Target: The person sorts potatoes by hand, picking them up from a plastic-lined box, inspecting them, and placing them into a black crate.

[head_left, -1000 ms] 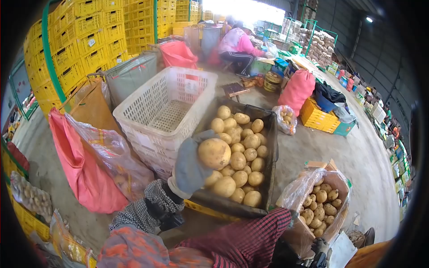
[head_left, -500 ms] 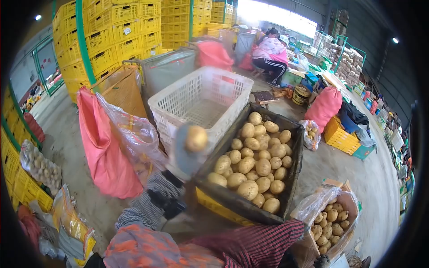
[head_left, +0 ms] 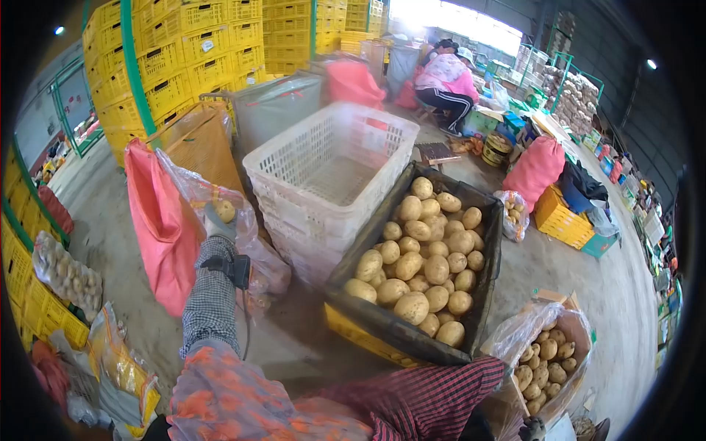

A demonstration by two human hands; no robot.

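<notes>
A potato (head_left: 223, 211) is held in my left hand (head_left: 218, 224), which wears a grey glove, at the mouth of a clear plastic bag (head_left: 254, 253) with potatoes low inside. Beside that bag hangs a pink sack (head_left: 158, 228). Many potatoes (head_left: 434, 268) fill a dark-lined crate (head_left: 482, 309) in front of me. At the lower right edge, my right hand (head_left: 531, 428) shows only in part, in a dark glove, near a lined box of potatoes (head_left: 544, 367); its fingers are too unclear to read.
White stacked baskets (head_left: 331, 173) stand behind the crate. Yellow crates (head_left: 176, 73) are piled at the back left. A person in pink (head_left: 446, 81) crouches at the back. A full pink sack (head_left: 535, 173) and a small bag of potatoes (head_left: 512, 215) stand on the right.
My left hand has moved left with the potato, from in front of the white baskets to the clear bag's mouth. The view has shifted slightly.
</notes>
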